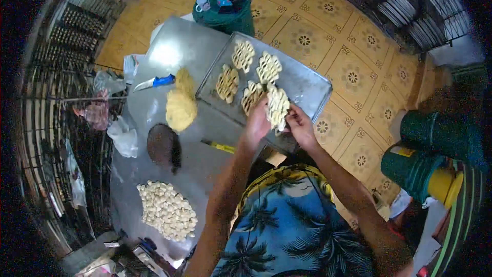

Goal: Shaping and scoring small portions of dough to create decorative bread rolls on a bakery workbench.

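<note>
Between my two hands is a pale slitted dough piece, held over the near edge of a metal baking tray. My left hand grips its left side, and my right hand pinches its lower right side. Several similar slitted dough pieces lie on the tray. One of them sits just left of the held piece, partly hidden by my left hand. The underside of the held piece cannot be seen.
On the metal table are a blue-handled knife, a yellow mound, a dark brown mound, a yellow cutter and many small dough lumps. A green drum stands beyond; green buckets stand at right.
</note>
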`<state>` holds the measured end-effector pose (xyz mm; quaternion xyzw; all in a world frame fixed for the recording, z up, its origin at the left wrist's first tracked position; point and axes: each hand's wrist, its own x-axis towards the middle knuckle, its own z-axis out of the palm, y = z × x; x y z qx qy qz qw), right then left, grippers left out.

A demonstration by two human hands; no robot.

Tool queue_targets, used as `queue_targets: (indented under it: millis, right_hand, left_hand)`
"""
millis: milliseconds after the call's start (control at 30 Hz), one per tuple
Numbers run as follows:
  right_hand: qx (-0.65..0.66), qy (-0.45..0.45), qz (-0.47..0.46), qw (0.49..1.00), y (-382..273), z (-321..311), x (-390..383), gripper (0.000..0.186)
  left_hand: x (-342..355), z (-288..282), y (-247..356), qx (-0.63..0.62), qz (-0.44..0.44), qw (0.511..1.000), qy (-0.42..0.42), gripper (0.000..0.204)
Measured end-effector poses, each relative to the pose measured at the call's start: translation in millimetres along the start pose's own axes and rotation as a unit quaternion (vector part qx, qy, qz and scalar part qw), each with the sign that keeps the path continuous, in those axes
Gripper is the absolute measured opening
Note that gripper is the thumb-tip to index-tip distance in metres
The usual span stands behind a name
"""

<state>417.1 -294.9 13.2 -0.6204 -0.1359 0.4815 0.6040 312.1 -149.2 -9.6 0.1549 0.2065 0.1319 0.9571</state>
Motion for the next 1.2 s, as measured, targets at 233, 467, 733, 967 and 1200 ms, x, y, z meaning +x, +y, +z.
queue_targets:
  millis: [233,467,733,967,1200]
  right_hand:
    - [-0.306,0.061,-0.189,0.931,-14,-77,53,0.047]
    - [-0.519,0.065,-0.286,0.802,-60,-141,64,0.058]
    - [-0.666,-0.115,-0.308,0.669,-82,-152,110,0.052]
    - [-0.652,-0.131,-0.315,0.677,-80,-162,106,0.052]
    - [-0.677,-0.131,-0.194,0.698,-84,-157,201,0.050]
  left_hand:
    - [103,44,-17,0.722,0.127,0.651,0.195,0.045]
    - [-12,54,-14,0.680,0.217,0.627,0.313,0.047]
    - [-114,19,-162,0.614,0.225,0.588,0.475,0.057]
    - [-82,-5,-187,0.409,0.205,0.699,0.550,0.055]
    - [5,-86,-165,0.739,0.219,0.467,0.432,0.017]
